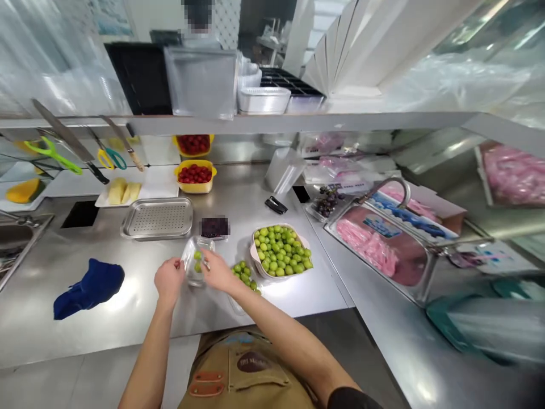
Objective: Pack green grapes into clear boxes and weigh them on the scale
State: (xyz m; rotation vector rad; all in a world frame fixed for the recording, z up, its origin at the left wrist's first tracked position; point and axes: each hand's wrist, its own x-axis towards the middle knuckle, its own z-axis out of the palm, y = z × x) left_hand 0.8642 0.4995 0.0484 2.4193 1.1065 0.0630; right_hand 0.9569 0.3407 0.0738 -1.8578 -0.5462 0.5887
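Observation:
A clear plastic box (195, 280) sits on the steel counter in front of me, with a few small round green fruits (197, 255) in it. My left hand (169, 278) pinches the box's left edge. From the right, my right hand (217, 270) reaches over the box with its fingers drawn together. Its fingertips are beside the green fruits; what they grip is hidden. Under my right forearm lies another clear pack of green fruits (243, 274), partly covered. Further right stands a pale square basket (255, 262) heaped with green fruits (281, 250).
A perforated steel tray (158, 218), a pack of dark fruit (214, 226) and a yellow tub (196, 186) of red fruit stand behind. A blue cloth (90, 287) lies left. Knives (70, 142) and scissors hang at the back. A sink (383, 250) is on the right.

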